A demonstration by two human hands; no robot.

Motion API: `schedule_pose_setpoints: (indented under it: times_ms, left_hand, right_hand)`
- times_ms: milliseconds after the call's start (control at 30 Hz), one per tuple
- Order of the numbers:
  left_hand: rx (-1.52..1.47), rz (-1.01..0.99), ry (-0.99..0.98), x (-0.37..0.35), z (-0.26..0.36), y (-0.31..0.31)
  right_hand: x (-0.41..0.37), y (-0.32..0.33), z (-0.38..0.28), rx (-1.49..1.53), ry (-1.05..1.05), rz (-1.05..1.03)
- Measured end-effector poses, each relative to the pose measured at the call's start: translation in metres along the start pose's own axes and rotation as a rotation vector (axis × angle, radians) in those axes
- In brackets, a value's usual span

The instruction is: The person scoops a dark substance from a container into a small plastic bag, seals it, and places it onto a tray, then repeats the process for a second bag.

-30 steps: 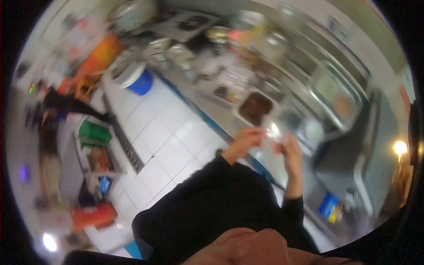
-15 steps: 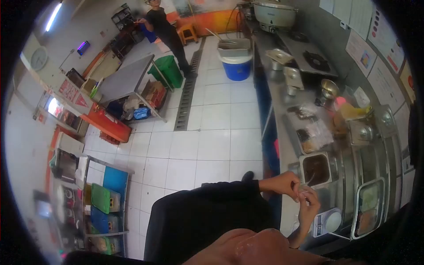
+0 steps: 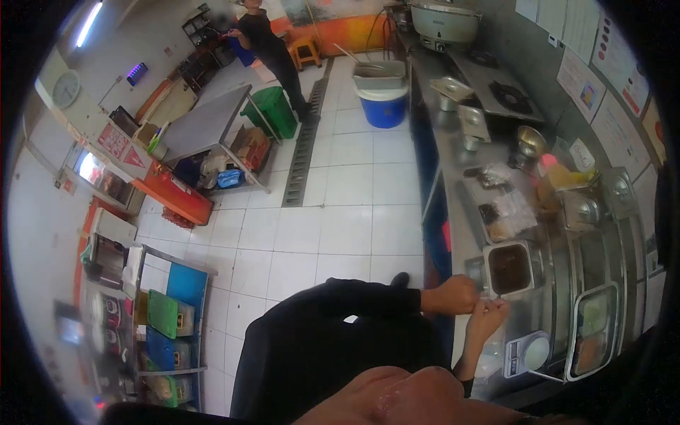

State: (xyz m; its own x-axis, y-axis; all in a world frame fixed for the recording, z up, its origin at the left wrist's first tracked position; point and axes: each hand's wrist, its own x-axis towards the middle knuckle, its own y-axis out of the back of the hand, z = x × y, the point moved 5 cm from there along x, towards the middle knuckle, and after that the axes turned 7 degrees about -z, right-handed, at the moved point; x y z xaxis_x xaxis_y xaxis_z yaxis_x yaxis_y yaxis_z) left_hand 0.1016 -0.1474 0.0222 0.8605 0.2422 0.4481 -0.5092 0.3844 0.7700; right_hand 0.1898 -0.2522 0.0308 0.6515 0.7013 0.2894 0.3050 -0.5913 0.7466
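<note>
My left hand (image 3: 453,295), at the end of a black sleeve, is closed, with its fingertips against those of my right hand (image 3: 487,317). The right hand is pinched too. Between them is something small and pale, maybe clear plastic, mostly hidden by the fingers. Just beyond the hands sits a square metal pan (image 3: 509,269) with brown contents. A white kitchen scale (image 3: 528,354) with a round top stands beside my right hand. Some clear plastic (image 3: 487,365) lies on the counter by my right wrist.
Along the steel counter are a tray with plastic-wrapped packs (image 3: 506,212), metal pans (image 3: 473,124) and a lidded container (image 3: 582,210). A wire-framed tray (image 3: 593,329) is at the right. A blue bucket (image 3: 383,108) stands on the floor. Another person (image 3: 273,53) stands at the back.
My hands have drawn closer together, and the fingers now cover more of the small pale thing. The left hand has turned so its back shows. The view has shifted slightly.
</note>
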Motion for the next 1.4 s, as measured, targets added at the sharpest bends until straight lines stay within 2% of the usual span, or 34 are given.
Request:
schedule_pose_setpoints:
  times_ms: [33, 133, 233, 333, 433, 533, 633, 733, 833, 933, 1033, 1133, 1233, 1333, 1400]
  left_hand:
    - [0.021, 0.084, 0.019, 0.001, -0.003, 0.002]
    - [-0.045, 0.182, -0.021, 0.008, -0.005, 0.012]
    - [-0.115, 0.139, -0.089, 0.008, 0.008, 0.013]
    - [-0.055, 0.039, -0.073, 0.005, 0.015, 0.007]
    - [-0.097, 0.128, 0.0, 0.011, 0.007, 0.021]
    - [-0.159, 0.25, -0.021, 0.013, 0.014, 0.036]
    - [-0.207, 0.268, -0.047, 0.013, 0.017, 0.038]
    - [-0.281, 0.129, -0.032, 0.008, 0.009, 0.018]
    - [-0.241, 0.167, -0.138, 0.011, 0.019, 0.028]
    - [-0.298, 0.25, -0.14, 0.016, 0.026, 0.052]
    - [-0.266, 0.178, -0.112, 0.019, 0.023, 0.046]
    - [-0.241, 0.182, -0.147, 0.02, 0.025, 0.044]
    - [-0.269, 0.174, -0.091, 0.018, 0.021, 0.04]
    - [-0.288, 0.217, -0.092, 0.017, 0.02, 0.039]
    - [-0.284, 0.222, -0.121, 0.016, 0.022, 0.042]
  right_hand:
    - [0.0, 0.002, 0.001, -0.097, -0.001, 0.058]
    - [-0.003, 0.007, 0.003, -0.029, -0.027, 0.011]
    - [0.003, 0.027, -0.009, -0.002, 0.069, 0.108]
    - [0.009, 0.042, -0.026, 0.185, 0.013, 0.118]
    - [0.004, 0.04, -0.03, 0.115, 0.193, 0.178]
    - [-0.001, 0.029, -0.026, 0.071, 0.223, 0.077]
    - [0.0, 0.024, -0.031, 0.248, 0.023, 0.046]
    - [-0.002, 0.015, -0.022, 0.31, -0.05, -0.041]
    - [-0.005, 0.013, -0.013, 0.325, 0.038, 0.062]
    - [-0.006, 0.016, -0.009, 0.358, -0.041, 0.061]
    - [-0.006, 0.018, -0.007, 0.323, -0.109, 0.071]
    - [-0.009, 0.015, -0.002, 0.296, -0.038, 0.17]
    - [-0.008, 0.018, -0.008, 0.277, 0.0, 0.16]
    - [-0.008, 0.016, -0.013, 0.413, -0.129, 0.063]
    - [-0.009, 0.017, -0.018, 0.362, -0.117, 0.041]
